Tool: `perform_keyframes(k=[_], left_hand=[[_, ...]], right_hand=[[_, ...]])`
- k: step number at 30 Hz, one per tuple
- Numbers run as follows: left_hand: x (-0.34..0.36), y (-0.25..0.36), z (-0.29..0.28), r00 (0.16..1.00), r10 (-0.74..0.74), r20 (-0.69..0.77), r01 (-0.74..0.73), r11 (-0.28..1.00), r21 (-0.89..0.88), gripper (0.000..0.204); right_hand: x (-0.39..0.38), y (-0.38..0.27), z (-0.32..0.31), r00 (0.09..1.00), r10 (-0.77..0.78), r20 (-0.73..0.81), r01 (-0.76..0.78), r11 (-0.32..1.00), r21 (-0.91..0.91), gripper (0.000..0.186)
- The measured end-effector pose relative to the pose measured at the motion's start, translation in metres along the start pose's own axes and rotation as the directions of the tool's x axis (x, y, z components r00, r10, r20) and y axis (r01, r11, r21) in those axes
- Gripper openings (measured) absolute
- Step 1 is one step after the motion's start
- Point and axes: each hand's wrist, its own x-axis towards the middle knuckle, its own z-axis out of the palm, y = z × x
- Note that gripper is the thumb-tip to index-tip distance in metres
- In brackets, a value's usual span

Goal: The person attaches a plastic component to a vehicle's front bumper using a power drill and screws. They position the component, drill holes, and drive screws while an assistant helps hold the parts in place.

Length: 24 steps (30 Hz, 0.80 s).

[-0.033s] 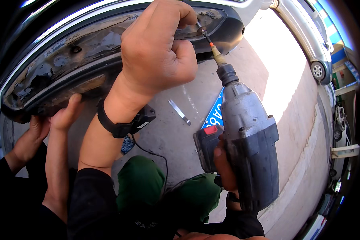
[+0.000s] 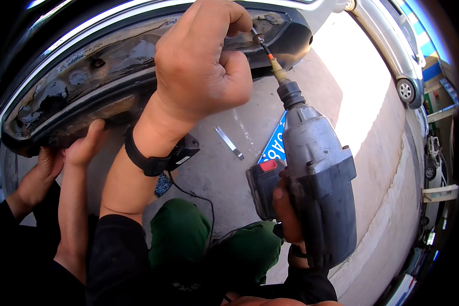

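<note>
My left hand [image 2: 204, 61] is raised in front of a car's dirty black bumper panel [image 2: 76, 76]. Its fingers are curled closed beside a thin silver screw [image 2: 254, 32] with a brownish washer-like head; the fingertips are partly hidden. Against that head rests the tip of a cordless impact driver [image 2: 319, 178], whose long bit [image 2: 266, 52] points up and left. My right hand [image 2: 286, 211] wraps the driver's handle, partly hidden behind its body. At the left, a co-worker's two hands [image 2: 84, 145] touch the panel's lower edge.
A blue plate [image 2: 274, 143] with white characters lies on the concrete floor behind the driver. Further left on the floor is a flat metal strip [image 2: 229, 144]. A black cable [image 2: 194, 194] hangs from the device on my left wrist. A silver car [image 2: 392, 46] stands at the upper right.
</note>
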Motion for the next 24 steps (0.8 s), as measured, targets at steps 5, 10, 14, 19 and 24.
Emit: perform_keyframes(k=[5, 10, 14, 19, 24], left_hand=[[0.001, 0.0, -0.001, 1.0, -0.001, 0.006, 0.0, 1.0, 0.005, 0.031], [0.002, 0.0, -0.002, 1.0, -0.001, 0.012, 0.001, 1.0, 0.011, 0.031], [0.003, 0.001, -0.002, 1.0, -0.004, 0.022, 0.003, 1.0, 0.021, 0.031], [0.002, -0.001, -0.001, 1.0, 0.015, 0.017, -0.016, 1.0, 0.019, 0.031], [0.001, 0.002, -0.001, 0.999, -0.024, 0.023, 0.024, 1.0, 0.001, 0.031]], right_hand=[[0.005, -0.012, 0.003, 1.0, 0.018, 0.017, -0.019, 0.999, 0.03, 0.036], [0.016, -0.014, 0.007, 0.991, -0.121, 0.065, 0.118, 0.992, 0.04, 0.037], [0.015, 0.008, 0.006, 0.982, -0.022, 0.188, -0.004, 0.99, 0.138, 0.044], [0.016, 0.012, -0.001, 0.962, 0.002, 0.273, 0.036, 0.99, -0.133, 0.057], [0.014, 0.019, 0.008, 0.979, 0.152, 0.132, -0.201, 0.764, 0.613, 0.035]])
